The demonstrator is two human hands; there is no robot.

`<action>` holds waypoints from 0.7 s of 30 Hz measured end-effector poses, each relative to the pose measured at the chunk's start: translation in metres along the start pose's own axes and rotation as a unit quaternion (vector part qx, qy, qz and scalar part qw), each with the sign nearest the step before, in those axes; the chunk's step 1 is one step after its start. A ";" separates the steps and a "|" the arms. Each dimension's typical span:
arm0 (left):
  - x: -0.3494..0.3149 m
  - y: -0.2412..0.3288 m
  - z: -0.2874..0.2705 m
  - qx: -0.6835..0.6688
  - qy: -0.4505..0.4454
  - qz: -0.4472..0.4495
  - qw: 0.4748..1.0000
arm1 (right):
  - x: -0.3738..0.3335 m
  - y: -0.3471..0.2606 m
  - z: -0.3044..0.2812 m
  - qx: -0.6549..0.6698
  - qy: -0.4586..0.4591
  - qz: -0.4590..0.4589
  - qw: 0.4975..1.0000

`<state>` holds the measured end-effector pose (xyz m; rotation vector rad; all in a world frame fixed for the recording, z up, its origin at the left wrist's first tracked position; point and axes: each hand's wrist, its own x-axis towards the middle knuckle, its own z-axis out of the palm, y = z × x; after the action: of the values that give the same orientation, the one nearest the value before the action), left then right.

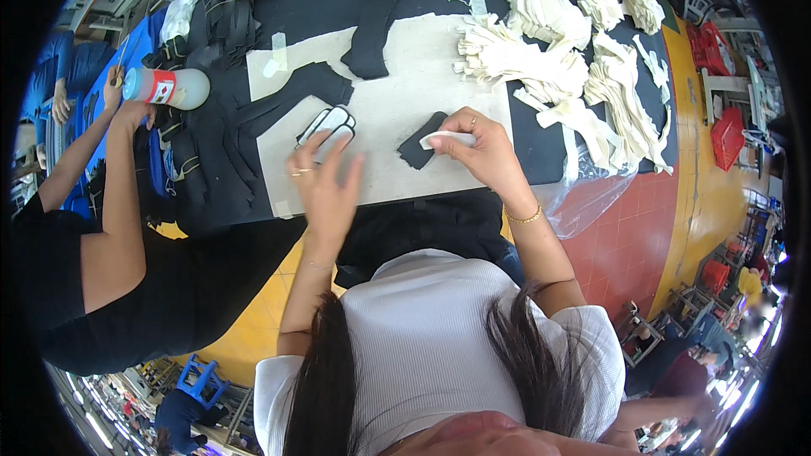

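My right hand (479,150) pinches a thin white rounded piece (435,140) between thumb and fingers. It is held over a small black fabric piece (420,145) that lies on a pale sheet (401,101). My left hand (328,179), slightly blurred, has its fingers apart and nothing visible in them. Its fingertips are at a few white rounded pieces with black rims (328,122); I cannot tell whether they touch. Long black fabric strips (372,29) lie across the far and left parts of the sheet.
Several bundles of cream fabric strips (549,67) cover the table's right side, with a clear plastic bag (583,203) at its edge. A translucent bottle with a red and white label (169,89) is at the left. Beside me, a person in black (110,279) works.
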<state>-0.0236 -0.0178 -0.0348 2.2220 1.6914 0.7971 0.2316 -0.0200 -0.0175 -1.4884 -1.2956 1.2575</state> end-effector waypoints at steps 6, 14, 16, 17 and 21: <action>-0.036 0.031 0.032 -0.068 -0.047 0.121 0.989 | 0.009 -0.018 0.002 -0.163 -0.105 0.033 0.980; -0.042 0.026 0.039 -0.060 -0.052 0.146 0.986 | 0.028 -0.024 0.005 -0.232 -0.169 0.060 0.956; -0.042 0.026 0.040 -0.055 -0.051 0.154 0.985 | 0.030 -0.024 0.005 -0.241 -0.169 0.056 0.954; -0.042 0.026 0.040 -0.053 -0.050 0.154 0.985 | 0.031 -0.024 0.005 -0.240 -0.172 0.061 0.954; -0.042 0.027 0.040 -0.053 -0.046 0.153 0.986 | 0.034 -0.024 0.006 -0.240 -0.185 0.077 0.950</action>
<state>0.0127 -0.0601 -0.0657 2.4347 1.2512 0.8162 0.2204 0.0171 -0.0019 -1.7687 -1.8652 1.4374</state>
